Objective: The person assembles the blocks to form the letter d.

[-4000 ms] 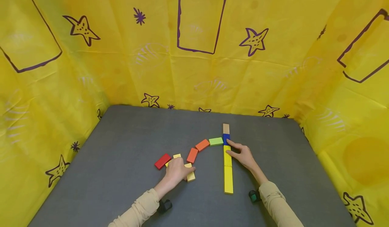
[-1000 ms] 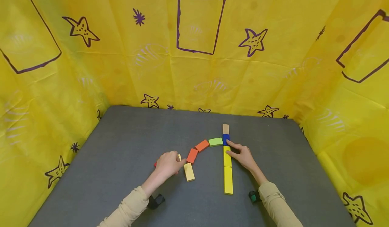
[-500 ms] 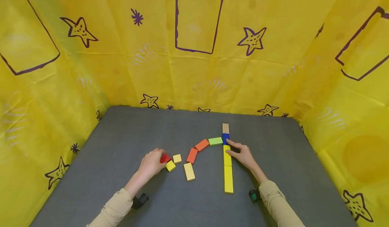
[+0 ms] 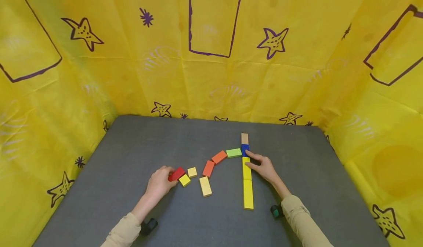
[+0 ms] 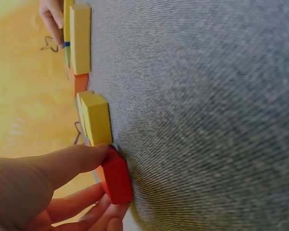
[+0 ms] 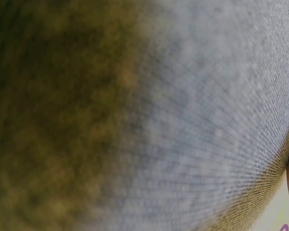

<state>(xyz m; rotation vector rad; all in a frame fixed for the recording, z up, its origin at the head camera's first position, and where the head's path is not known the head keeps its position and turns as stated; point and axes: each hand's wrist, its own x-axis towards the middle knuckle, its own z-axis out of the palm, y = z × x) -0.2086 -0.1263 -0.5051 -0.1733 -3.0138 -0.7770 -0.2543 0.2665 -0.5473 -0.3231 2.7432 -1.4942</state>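
Note:
My left hand [image 4: 159, 182] pinches a red block [image 4: 177, 174] lying at the left end of a curved group of blocks. In the left wrist view, the thumb [image 5: 82, 161] is on one side of the red block [image 5: 118, 178] and the fingers are on the other. A small yellow block [image 4: 185, 181] sits against it, with a small pale yellow block [image 4: 192, 172] just beyond. My right hand [image 4: 266, 169] touches the straight row at the right: its index fingertip is at the blue block [image 4: 245, 150], its thumb at a yellow block [image 4: 246, 171].
A longer pale yellow block [image 4: 205, 186], two orange blocks [image 4: 208, 168] and a green block [image 4: 234, 153] curve toward the row. A tan block [image 4: 244, 138] tops the row; another yellow block [image 4: 248, 194] ends it nearest me. Yellow printed cloth [image 4: 211, 85] surrounds the grey table [image 4: 138, 140].
My left hand has moved left from over the pale yellow blocks to the red block and taken hold of it. The right hand has stayed at the row.

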